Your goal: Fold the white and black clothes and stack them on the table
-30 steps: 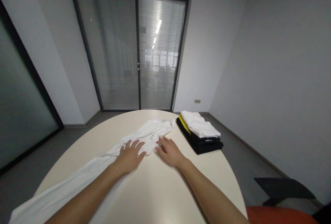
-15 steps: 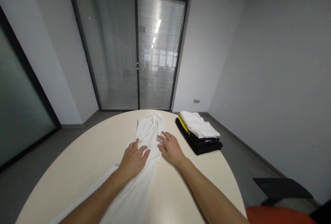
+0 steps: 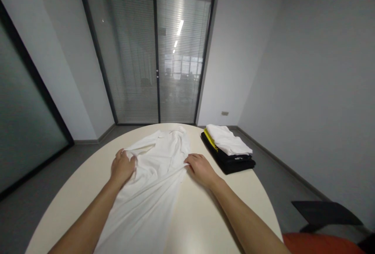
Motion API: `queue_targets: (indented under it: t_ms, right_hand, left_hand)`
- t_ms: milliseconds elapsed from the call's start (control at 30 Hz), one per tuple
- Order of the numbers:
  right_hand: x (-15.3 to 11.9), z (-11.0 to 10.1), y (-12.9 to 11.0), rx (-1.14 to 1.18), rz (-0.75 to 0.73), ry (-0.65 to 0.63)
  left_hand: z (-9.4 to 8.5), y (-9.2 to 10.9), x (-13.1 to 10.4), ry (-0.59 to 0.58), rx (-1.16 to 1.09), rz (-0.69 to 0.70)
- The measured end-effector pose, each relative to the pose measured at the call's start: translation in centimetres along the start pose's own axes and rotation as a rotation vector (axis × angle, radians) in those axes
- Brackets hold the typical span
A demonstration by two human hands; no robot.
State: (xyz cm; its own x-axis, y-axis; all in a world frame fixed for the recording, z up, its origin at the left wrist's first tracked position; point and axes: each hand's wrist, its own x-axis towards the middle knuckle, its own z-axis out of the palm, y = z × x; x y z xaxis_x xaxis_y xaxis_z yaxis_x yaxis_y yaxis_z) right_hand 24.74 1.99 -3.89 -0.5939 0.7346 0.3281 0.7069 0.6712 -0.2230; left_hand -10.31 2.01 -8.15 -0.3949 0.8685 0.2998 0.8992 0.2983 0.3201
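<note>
A white T-shirt [image 3: 152,179] lies lengthwise over the round table, wrinkled and partly spread, its near end running out of the bottom of the view. My left hand [image 3: 123,167] is closed on the shirt's left side, close to what looks like a sleeve [image 3: 143,143]. On the opposite edge, my right hand [image 3: 200,168] pinches the fabric between thumb and fingers. Creases stretch across the cloth between both hands. The left fingertips are partly hidden by the cloth.
A stack of folded clothes, with a white garment [image 3: 227,140] on top of yellow and black ones [image 3: 231,164], sits at the right of the cream table [image 3: 202,219]. A red-seated chair [image 3: 322,244] stands at the lower right. Glass doors [image 3: 134,58] with blinds are behind.
My left hand has moved left, drawing the shirt's left side outward, so the cloth is wider. My right hand has gone from spread fingers to pinching the right edge.
</note>
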Motion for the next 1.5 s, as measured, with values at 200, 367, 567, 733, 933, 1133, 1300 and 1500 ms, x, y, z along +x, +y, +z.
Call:
queue_targets:
  t_ms: [200,367,567,733,933,1133,1300,1500]
  right_hand:
    - [0.0,-0.1,0.1,-0.007,0.024,-0.058]
    - [-0.3,0.8,1.5,0.047,0.057,-0.039]
    - [-0.5,1.5,3.5,-0.168,0.263,0.090]
    - [-0.5,1.0,0.2,-0.108,0.008,0.078]
    - [0.1,0.7,-2.1,-0.028,-0.104,-0.005]
    - [-1.0,-1.7,1.9,-0.132,0.135,-0.018]
    - [-1.8,-3.1,3.6,-0.194,0.328,0.016]
    - [-1.3,-2.6,0.7,0.074,0.098,-0.008]
  left_hand:
    - [-1.4,-0.4,-0.5,0.038,0.082,-0.041]
    - [-3.8,3.7,-2.7,-0.077,0.027,0.411]
    - [-1.6,3.8,-3.9,-0.308,0.059,0.461]
    - [-0.9,2.9,-4.0,-0.351,0.042,0.484]
    - [-0.7,1.1,-3.0,-0.370,0.013,0.553]
    - [-0.5,-2.4,-0.6,-0.251,0.128,0.451]
    - [-2.2,-2.0,-0.5,-0.006,0.191,0.439]
    - [-1.5,1.3,-3.7,-0.128,0.122,0.564]
